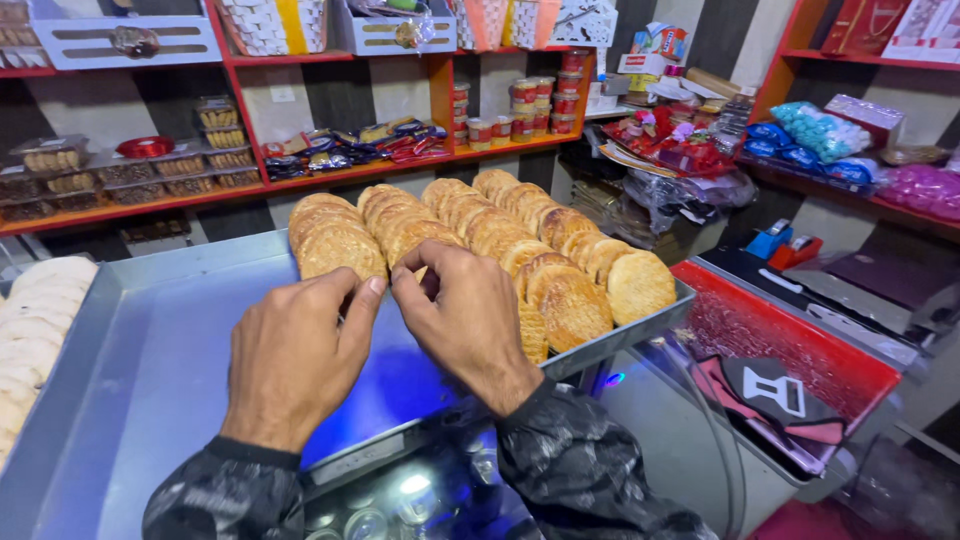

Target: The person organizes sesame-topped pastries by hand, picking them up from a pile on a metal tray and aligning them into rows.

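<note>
At frame centre, the left hand [295,355] and right hand [470,320] pinch a golden biscuit [340,250] heading the rows on the steel tray [150,360]. Pale biscuits [35,320] lie far left; shelves [300,175] of packets stand behind.

Both my arms are stretched out in black sleeves, left hand [297,355] and right hand [468,318] backs-up, side by side, fingers curled down, thumbs nearly touching.
</note>
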